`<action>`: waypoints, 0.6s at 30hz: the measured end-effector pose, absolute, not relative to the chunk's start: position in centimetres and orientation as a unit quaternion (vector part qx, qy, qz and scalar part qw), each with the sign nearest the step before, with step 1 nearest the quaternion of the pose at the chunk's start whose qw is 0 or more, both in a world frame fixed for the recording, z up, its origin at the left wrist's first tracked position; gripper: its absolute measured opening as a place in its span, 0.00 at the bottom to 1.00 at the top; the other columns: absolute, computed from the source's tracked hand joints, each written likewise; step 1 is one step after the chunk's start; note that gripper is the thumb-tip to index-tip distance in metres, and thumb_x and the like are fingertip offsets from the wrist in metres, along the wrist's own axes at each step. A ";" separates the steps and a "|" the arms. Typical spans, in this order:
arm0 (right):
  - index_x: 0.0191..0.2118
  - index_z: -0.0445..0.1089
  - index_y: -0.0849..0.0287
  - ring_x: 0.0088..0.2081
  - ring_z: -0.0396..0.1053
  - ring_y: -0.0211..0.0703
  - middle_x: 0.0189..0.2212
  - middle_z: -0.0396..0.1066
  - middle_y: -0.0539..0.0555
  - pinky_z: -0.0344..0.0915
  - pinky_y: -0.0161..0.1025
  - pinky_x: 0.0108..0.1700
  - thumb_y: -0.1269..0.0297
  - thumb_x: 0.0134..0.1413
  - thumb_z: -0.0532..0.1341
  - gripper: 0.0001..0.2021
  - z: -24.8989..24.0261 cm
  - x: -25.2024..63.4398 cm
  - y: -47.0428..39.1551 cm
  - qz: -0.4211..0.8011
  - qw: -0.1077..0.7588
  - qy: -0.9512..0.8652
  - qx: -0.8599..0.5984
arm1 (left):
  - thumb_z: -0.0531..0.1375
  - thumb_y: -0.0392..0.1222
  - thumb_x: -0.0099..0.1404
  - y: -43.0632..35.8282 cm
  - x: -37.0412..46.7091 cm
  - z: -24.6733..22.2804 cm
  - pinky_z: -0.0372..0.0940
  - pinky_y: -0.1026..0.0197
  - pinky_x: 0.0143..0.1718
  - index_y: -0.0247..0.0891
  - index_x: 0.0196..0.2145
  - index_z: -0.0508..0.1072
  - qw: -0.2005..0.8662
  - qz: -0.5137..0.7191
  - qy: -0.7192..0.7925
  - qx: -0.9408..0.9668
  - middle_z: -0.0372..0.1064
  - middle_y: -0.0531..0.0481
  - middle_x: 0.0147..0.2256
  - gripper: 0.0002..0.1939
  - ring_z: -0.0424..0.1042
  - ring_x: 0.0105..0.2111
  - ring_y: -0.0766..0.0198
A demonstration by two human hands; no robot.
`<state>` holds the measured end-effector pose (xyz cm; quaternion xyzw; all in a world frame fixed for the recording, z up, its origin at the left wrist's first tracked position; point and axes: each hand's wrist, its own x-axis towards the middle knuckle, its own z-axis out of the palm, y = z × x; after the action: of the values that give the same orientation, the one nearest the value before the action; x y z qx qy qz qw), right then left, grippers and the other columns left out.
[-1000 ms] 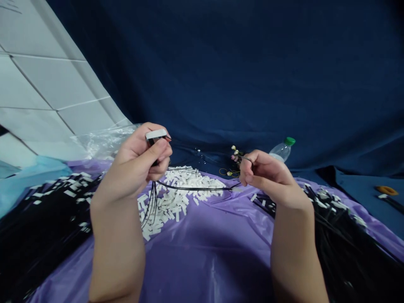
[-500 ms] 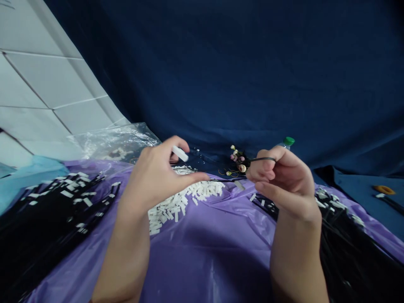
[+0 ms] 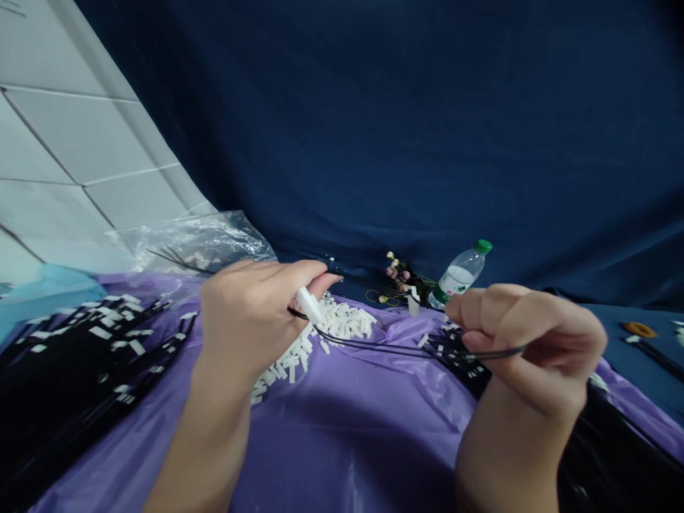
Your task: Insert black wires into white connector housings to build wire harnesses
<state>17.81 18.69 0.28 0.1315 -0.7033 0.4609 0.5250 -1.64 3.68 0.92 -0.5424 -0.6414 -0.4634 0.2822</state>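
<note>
My left hand (image 3: 249,306) is closed, with a small white ribbed plastic piece (image 3: 308,305) and black cord (image 3: 382,347) between thumb and fingers. Thin cord ends stick out past its far left side. Two strands sag across to my right hand (image 3: 534,335), whose curled fingers grip the cord's other end. Below and beyond the left hand lies a heap of white plastic pieces (image 3: 345,320) on the purple sheet (image 3: 353,413). Whether the cord passes through the held piece is hidden by the fingers.
Black cords with white ends (image 3: 122,349) lie in a bundle at left, others (image 3: 603,434) at right. Behind stand a green-capped bottle (image 3: 460,274) and small artificial flowers (image 3: 398,271). A clear plastic bag (image 3: 214,239) lies back left; an orange tape roll (image 3: 640,329) is far right.
My right hand has moved right and toward me, stretching the cord out. My left fingers have closed together and the hand has turned. The bottle is now more visible.
</note>
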 end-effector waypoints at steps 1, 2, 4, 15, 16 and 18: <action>0.24 0.65 0.57 0.17 0.52 0.33 0.15 0.53 0.45 0.53 0.37 0.21 0.78 0.46 0.61 0.09 0.2 18.0 18.8 0.456 0.517 -0.711 0.140 | 0.67 0.42 0.54 3.8 -1.9 0.8 0.54 0.61 0.25 0.46 0.31 0.77 0.356 -0.430 -0.625 -0.546 0.69 0.55 0.20 0.04 0.66 0.21 0.65; 0.23 0.65 0.57 0.17 0.52 0.32 0.15 0.53 0.45 0.52 0.37 0.21 0.78 0.45 0.61 0.09 0.1 18.1 18.8 0.449 0.509 -0.719 0.149 | 0.67 0.41 0.55 4.0 -2.1 0.7 0.55 0.61 0.25 0.46 0.32 0.77 0.428 -0.391 -0.605 -0.546 0.70 0.55 0.20 0.05 0.66 0.20 0.66; 0.22 0.65 0.57 0.16 0.51 0.32 0.14 0.54 0.45 0.52 0.37 0.21 0.79 0.45 0.62 0.10 0.0 18.4 18.8 0.435 0.495 -0.735 0.160 | 0.67 0.40 0.54 4.4 -2.5 0.6 0.54 0.61 0.23 0.46 0.34 0.77 0.506 -0.362 -0.566 -0.541 0.69 0.55 0.19 0.07 0.65 0.19 0.66; 0.23 0.66 0.56 0.18 0.58 0.33 0.17 0.61 0.46 0.58 0.36 0.24 0.81 0.46 0.62 0.12 0.8 18.7 18.8 0.385 0.382 -0.808 0.230 | 0.65 0.36 0.55 4.1 -1.8 1.3 0.52 0.60 0.19 0.45 0.35 0.76 0.599 -0.350 -0.498 -0.521 0.60 0.56 0.14 0.08 0.57 0.15 0.67; 0.24 0.66 0.56 0.19 0.58 0.32 0.17 0.61 0.46 0.59 0.35 0.24 0.81 0.47 0.62 0.12 0.8 18.6 18.8 0.384 0.382 -0.809 0.230 | 0.65 0.36 0.56 4.0 -1.9 1.3 0.52 0.60 0.20 0.46 0.35 0.76 0.597 -0.347 -0.500 -0.522 0.60 0.56 0.14 0.08 0.58 0.15 0.67; 0.25 0.68 0.55 0.19 0.60 0.33 0.18 0.61 0.46 0.61 0.35 0.24 0.80 0.47 0.62 0.11 0.9 18.5 18.7 0.384 0.389 -0.808 0.221 | 0.65 0.37 0.56 4.0 -2.2 1.1 0.53 0.60 0.20 0.47 0.36 0.76 0.592 -0.343 -0.500 -0.531 0.60 0.56 0.14 0.08 0.59 0.16 0.66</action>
<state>18.50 18.74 0.91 0.2205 -0.8077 0.3844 0.3889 -2.20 4.05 1.13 -0.5310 -0.5001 -0.3428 0.5920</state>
